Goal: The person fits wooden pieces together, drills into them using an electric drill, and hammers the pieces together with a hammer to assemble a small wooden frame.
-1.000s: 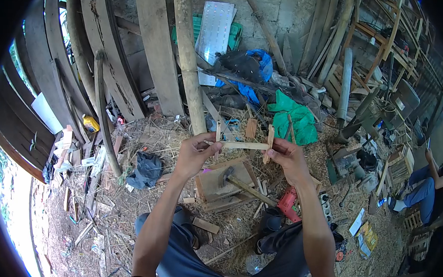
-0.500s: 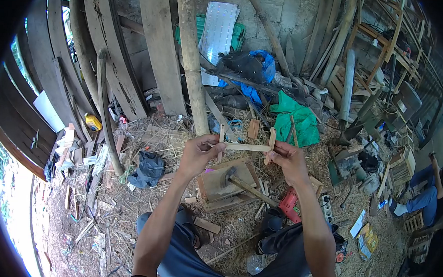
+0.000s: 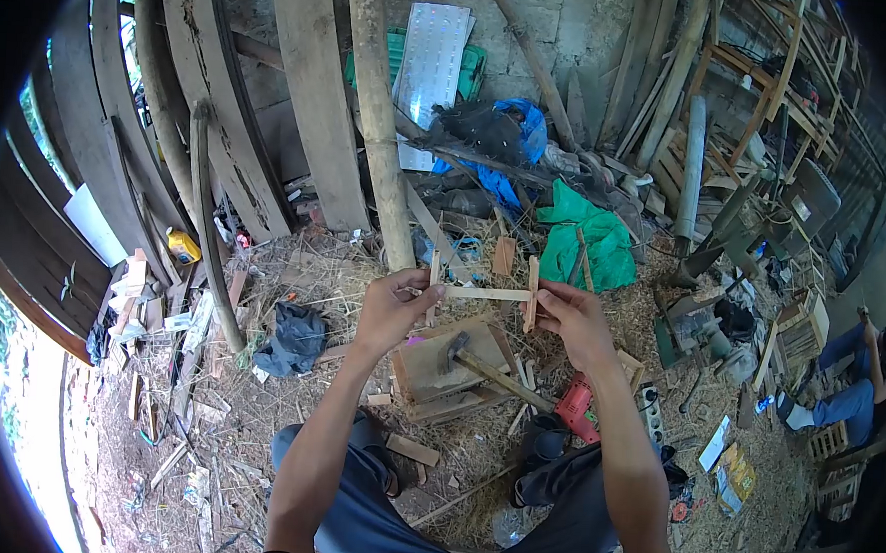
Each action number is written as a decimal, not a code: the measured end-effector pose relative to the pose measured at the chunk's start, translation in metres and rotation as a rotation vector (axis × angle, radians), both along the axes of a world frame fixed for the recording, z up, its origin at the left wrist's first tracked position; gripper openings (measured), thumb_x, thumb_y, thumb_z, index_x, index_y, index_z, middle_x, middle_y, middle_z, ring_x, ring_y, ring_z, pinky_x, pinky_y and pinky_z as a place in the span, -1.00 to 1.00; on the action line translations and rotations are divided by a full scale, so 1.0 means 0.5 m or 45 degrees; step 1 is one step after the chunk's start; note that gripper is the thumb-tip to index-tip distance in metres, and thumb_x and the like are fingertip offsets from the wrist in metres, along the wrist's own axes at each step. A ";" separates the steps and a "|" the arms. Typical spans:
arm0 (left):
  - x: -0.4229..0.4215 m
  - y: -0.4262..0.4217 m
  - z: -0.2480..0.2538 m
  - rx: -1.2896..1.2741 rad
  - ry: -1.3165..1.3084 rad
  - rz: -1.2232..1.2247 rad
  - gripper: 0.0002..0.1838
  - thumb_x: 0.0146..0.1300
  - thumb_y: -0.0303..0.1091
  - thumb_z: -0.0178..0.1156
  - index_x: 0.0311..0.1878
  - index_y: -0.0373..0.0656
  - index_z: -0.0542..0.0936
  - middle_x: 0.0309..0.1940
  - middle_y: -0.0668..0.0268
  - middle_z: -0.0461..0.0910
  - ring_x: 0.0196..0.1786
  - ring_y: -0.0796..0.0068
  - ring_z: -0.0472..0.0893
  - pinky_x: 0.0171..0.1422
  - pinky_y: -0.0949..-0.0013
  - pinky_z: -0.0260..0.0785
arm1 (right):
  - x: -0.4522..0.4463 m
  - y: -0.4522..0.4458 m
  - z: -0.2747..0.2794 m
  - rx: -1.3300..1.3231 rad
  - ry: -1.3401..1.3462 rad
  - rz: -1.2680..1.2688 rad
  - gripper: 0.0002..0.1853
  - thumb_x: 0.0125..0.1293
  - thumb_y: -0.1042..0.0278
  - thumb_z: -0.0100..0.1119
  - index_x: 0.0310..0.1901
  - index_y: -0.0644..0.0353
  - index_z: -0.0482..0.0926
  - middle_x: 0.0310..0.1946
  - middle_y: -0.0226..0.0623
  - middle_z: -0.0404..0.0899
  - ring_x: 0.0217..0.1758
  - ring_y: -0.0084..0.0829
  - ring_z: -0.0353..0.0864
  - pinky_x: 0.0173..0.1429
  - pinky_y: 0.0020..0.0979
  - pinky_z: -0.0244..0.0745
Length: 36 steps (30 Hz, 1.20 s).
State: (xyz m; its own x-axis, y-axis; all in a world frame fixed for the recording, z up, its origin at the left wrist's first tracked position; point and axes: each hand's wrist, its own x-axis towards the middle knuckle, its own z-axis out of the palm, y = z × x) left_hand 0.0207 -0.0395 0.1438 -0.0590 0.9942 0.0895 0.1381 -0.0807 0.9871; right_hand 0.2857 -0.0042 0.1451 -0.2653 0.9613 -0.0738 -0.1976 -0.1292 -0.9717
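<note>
Between my two hands, an H-shaped wooden frame (image 3: 487,294) of thin pale strips is held level above the ground, one crosspiece joining two short uprights. My left hand (image 3: 391,312) is closed on its left end, thumb and fingers pinching near the joint. At the other end, my right hand (image 3: 579,329) grips the right upright near its joint, fingertips partly hidden behind it. Below the frame, a hammer (image 3: 503,378) lies across a wooden block (image 3: 420,367), its head on the block. A red power tool (image 3: 578,409) lies beside my right forearm.
A person in blue trousers (image 3: 845,413) sits at the far right. A wooden post (image 3: 378,133) stands ahead, with a green plastic sheet (image 3: 590,244) to its right. A dark plastic bag (image 3: 296,339) lies at left. Wood scraps and shavings litter the ground.
The right upright has turned from slightly tilted to nearly vertical in my right hand. The frame has shifted slightly left in view. Both hands keep their grip.
</note>
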 end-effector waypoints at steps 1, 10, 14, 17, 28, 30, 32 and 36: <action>0.002 -0.001 0.001 -0.033 0.029 0.055 -0.67 0.27 -0.33 0.30 -0.01 -0.38 0.58 -0.24 0.25 0.66 -0.33 0.55 0.67 -0.31 0.51 0.52 | 0.001 -0.003 0.003 -0.023 0.033 0.026 -0.61 0.36 0.44 0.14 0.15 0.47 0.46 -0.15 -0.20 0.64 -0.11 -0.41 0.66 -0.02 -0.39 0.60; 0.017 -0.020 0.028 0.133 -0.146 -0.038 -0.67 0.25 -0.38 0.31 0.00 -0.35 0.52 -0.28 0.28 0.64 -0.36 0.58 0.64 -0.39 0.52 0.46 | 0.004 0.001 -0.017 0.089 -0.026 0.096 -0.63 0.37 0.47 0.11 0.14 0.49 0.45 -0.13 -0.16 0.61 -0.09 -0.40 0.64 0.04 -0.35 0.58; 0.010 -0.019 0.025 0.191 -0.123 -0.036 -0.68 0.25 -0.40 0.31 -0.01 -0.35 0.51 -0.28 0.29 0.63 -0.38 0.61 0.61 -0.42 0.51 0.43 | -0.004 -0.006 -0.003 0.045 -0.007 0.096 -0.66 0.39 0.50 0.03 0.13 0.49 0.45 -0.11 -0.14 0.61 -0.05 -0.36 0.65 0.10 -0.32 0.57; 0.008 -0.018 0.028 0.157 -0.138 -0.021 -0.69 0.25 -0.41 0.31 -0.02 -0.35 0.52 -0.29 0.29 0.62 -0.39 0.63 0.59 -0.43 0.51 0.43 | -0.002 -0.002 -0.001 -0.057 0.032 0.080 -0.67 0.40 0.51 -0.04 0.14 0.49 0.45 -0.09 -0.12 0.61 0.00 -0.33 0.65 0.14 -0.31 0.56; 0.001 -0.019 0.038 0.005 -0.018 0.101 -0.69 0.31 -0.38 0.24 0.03 -0.38 0.54 -0.25 0.28 0.64 -0.32 0.61 0.62 -0.33 0.50 0.47 | -0.002 -0.007 0.006 0.056 0.010 0.152 -0.58 0.30 0.52 0.16 0.17 0.44 0.44 -0.05 -0.12 0.62 -0.01 -0.38 0.64 0.11 -0.35 0.54; -0.021 0.005 -0.030 0.050 0.063 0.061 -0.69 0.32 -0.37 0.22 0.03 -0.38 0.55 -0.27 0.22 0.66 -0.29 0.56 0.64 -0.31 0.49 0.48 | -0.007 -0.012 0.014 0.116 0.036 0.149 -0.56 0.26 0.53 0.22 0.17 0.44 0.45 -0.06 -0.13 0.62 -0.02 -0.41 0.63 0.09 -0.37 0.54; -0.028 0.017 -0.074 0.090 0.144 0.026 -0.69 0.34 -0.35 0.19 0.04 -0.38 0.56 -0.29 0.17 0.68 -0.27 0.52 0.67 -0.28 0.49 0.48 | -0.020 -0.026 0.030 0.276 -0.101 0.137 -0.56 0.22 0.55 0.28 0.15 0.40 0.49 -0.08 -0.19 0.64 -0.05 -0.46 0.63 0.05 -0.40 0.54; -0.018 0.028 -0.093 -0.057 0.037 0.002 -0.75 0.32 -0.46 0.16 0.00 -0.39 0.57 -0.28 0.16 0.68 -0.22 0.50 0.67 -0.22 0.44 0.52 | -0.029 -0.035 0.038 0.243 -0.104 0.213 -0.55 0.17 0.57 0.33 0.13 0.33 0.52 -0.09 -0.20 0.64 -0.08 -0.48 0.62 0.00 -0.44 0.54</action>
State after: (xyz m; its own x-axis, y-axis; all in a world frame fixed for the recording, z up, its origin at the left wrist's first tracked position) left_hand 0.0118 -0.0257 0.0971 -0.0588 0.9972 0.0466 0.1671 -0.0362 0.9853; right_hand 0.2713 -0.0217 0.1640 -0.4225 0.9031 0.0770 -0.1088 0.0338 -0.9935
